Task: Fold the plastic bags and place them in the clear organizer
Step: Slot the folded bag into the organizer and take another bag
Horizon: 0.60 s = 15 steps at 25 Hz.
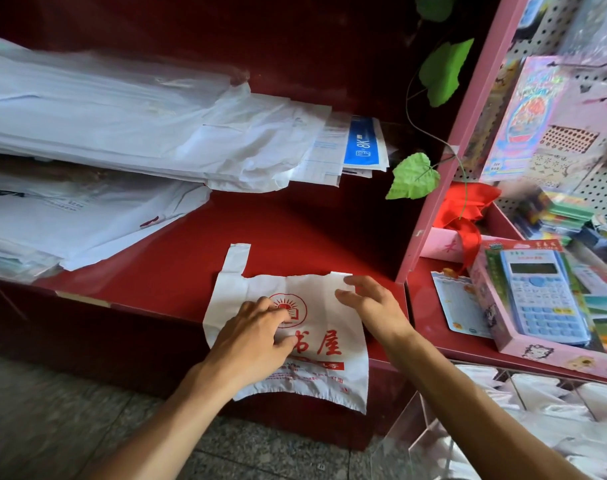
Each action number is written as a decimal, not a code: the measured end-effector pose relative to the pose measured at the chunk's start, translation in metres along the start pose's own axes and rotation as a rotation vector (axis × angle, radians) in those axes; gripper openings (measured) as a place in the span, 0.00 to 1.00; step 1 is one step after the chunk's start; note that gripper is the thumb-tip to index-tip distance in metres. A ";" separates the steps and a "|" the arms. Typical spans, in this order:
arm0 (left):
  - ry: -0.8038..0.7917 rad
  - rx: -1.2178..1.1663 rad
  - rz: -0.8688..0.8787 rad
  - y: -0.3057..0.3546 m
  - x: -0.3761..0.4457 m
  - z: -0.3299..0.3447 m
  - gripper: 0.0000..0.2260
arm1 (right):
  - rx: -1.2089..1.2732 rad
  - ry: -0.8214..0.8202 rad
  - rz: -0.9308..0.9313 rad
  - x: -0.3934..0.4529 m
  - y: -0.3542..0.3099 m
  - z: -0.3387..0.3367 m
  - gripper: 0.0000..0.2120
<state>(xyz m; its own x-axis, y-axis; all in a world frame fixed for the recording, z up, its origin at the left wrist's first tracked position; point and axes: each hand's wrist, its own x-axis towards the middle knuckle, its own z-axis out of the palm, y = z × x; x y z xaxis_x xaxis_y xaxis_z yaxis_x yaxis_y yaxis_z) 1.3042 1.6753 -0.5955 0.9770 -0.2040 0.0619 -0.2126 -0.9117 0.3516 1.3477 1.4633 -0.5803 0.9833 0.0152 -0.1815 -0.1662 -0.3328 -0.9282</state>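
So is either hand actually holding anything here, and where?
No grip. Left hand presses the plastic bag mid-panel; right hand is open by its top right corner.

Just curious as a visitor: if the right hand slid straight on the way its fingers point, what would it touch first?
Probably the plastic bag's folded top edge under the right hand's fingertips, then bare red counter; depth is unclear.

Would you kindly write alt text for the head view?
A person's left hand presses a white plastic bag with red print flat on a dark red counter, the right hand open over its right edge. A clear organizer sits lower right.
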 end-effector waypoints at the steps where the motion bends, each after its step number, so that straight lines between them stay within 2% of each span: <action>1: -0.001 -0.006 0.005 -0.001 0.000 0.000 0.19 | 0.062 -0.020 -0.016 -0.001 -0.004 0.000 0.17; 7: 0.000 -0.025 0.035 -0.005 -0.002 0.000 0.17 | 0.158 -0.079 -0.127 0.011 -0.021 0.008 0.23; 11: -0.010 -0.001 0.061 -0.005 -0.002 -0.002 0.15 | 0.425 -0.125 -0.260 0.024 -0.035 0.010 0.24; 13: -0.004 0.023 0.069 -0.005 -0.001 0.000 0.15 | 0.344 -0.047 -0.289 0.028 -0.032 0.014 0.23; 15: -0.016 0.048 0.062 -0.005 0.000 0.001 0.17 | 0.062 0.134 -0.213 0.034 -0.024 0.016 0.25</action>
<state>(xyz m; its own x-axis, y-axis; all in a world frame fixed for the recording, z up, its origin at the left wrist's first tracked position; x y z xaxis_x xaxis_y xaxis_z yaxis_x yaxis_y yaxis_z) 1.3052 1.6798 -0.5983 0.9616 -0.2661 0.0677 -0.2739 -0.9129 0.3027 1.3843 1.4866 -0.5697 0.9970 -0.0473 0.0608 0.0454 -0.2772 -0.9597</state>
